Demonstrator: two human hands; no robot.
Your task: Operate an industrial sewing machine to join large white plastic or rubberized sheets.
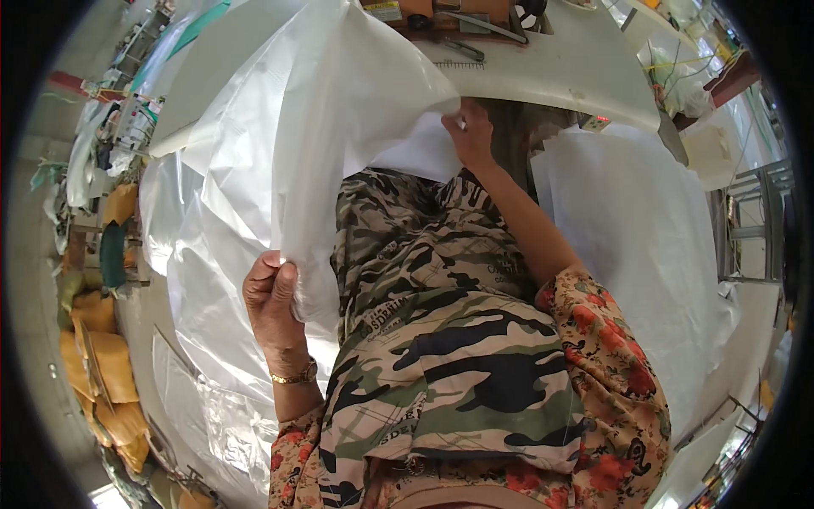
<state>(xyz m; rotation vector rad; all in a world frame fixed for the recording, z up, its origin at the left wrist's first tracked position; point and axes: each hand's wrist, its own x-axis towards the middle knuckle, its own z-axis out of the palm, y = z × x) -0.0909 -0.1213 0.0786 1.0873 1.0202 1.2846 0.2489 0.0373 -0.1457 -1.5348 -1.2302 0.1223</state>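
Note:
A large translucent white plastic sheet drapes from the table down over my left side, with a long fold running through it. My left hand pinches the sheet's folded edge between thumb and fingers, beside my lap. Near the table's front edge, my right hand is closed on the far right corner of the same sheet, which stretches between both hands. A camouflage-print apron covers my lap below the sheet.
Ahead is a pale worktable with a curved front edge, a cutter knife and the base of a machine. Another white plastic sheet hangs at the right. Brown-yellow bundles lie at far left; a metal rack stands at far right.

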